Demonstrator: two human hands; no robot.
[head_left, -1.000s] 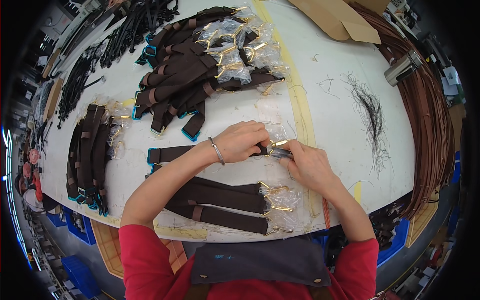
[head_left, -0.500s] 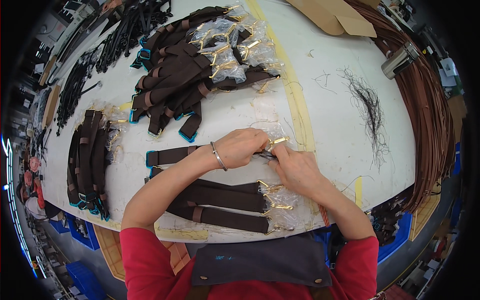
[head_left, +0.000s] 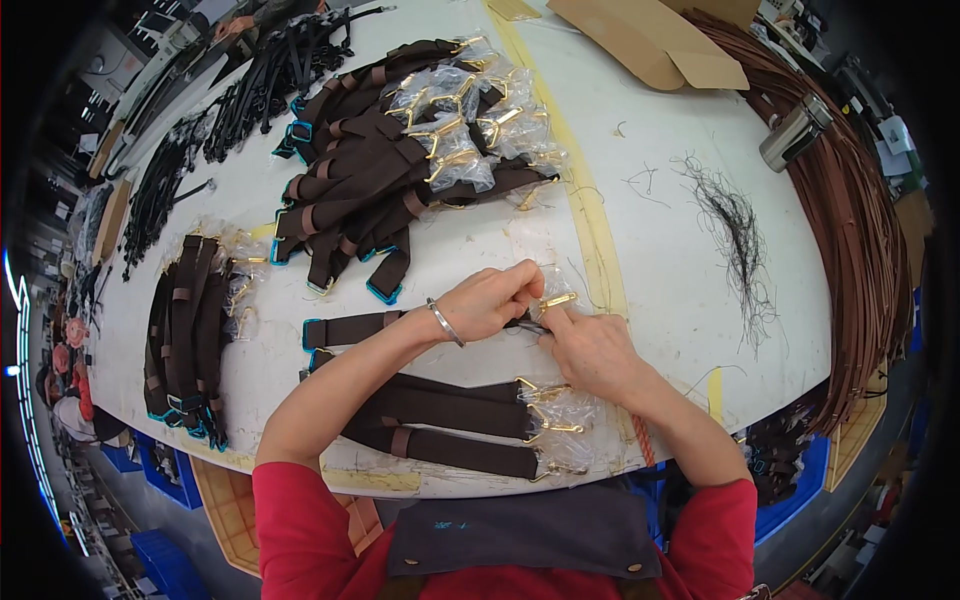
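A dark brown webbing strap (head_left: 355,328) with a turquoise-wrapped buckle at its left end lies under my left forearm. Its right end, with a gold hook (head_left: 558,300) partly in clear plastic, is between my hands. My left hand (head_left: 490,303) is closed in a pinch just left of the hook; what its fingertips hold is too small to make out. Close against it, my right hand (head_left: 595,352) is curled around thread snips, now mostly hidden by the fingers. Nearer me lie several matching straps (head_left: 460,405), their gold hooks wrapped in plastic.
A large pile of brown straps (head_left: 350,170) lies at the back, and a smaller bundle (head_left: 185,320) at left. Loose dark threads (head_left: 738,230) are heaped on the right. Beyond are a steel flask (head_left: 797,132), long brown strips (head_left: 855,220) and cardboard (head_left: 650,40).
My left fingers have lifted slightly away from the strap end. The snips' metal, visible between my hands before, is now mostly covered. The whole view has shifted a little.
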